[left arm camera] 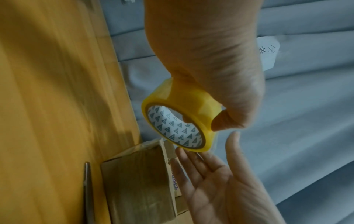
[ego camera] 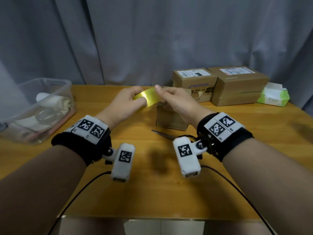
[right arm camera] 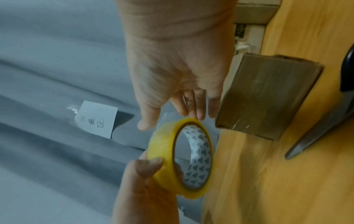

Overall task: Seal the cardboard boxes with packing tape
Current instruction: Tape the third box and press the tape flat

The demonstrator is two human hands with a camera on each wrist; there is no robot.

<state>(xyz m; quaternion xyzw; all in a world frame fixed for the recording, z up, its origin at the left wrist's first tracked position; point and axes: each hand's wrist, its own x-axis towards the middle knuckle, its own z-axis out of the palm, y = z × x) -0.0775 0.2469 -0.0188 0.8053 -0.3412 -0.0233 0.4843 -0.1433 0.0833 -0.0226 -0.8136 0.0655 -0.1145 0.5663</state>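
Tape roll [ego camera: 147,97] held above the small box [ego camera: 171,118] — end not yet pulled.
Left hand [ego camera: 126,103] grips it; right hand [ego camera: 176,100], fingers straight, touches its rim — box directly below on the counter [ego camera: 152,184].

— What's worn on the arms?

— A black padded band on each wrist, left [ego camera: 81,146] and right [ego camera: 225,138], both topped with white plates printed with black square markers.

— And below them?

— A white camera block, left [ego camera: 122,162] and right [ego camera: 187,156], each with one marker, on a screwed bracket. Thin black cables [ego camera: 79,192] trail toward the near edge.
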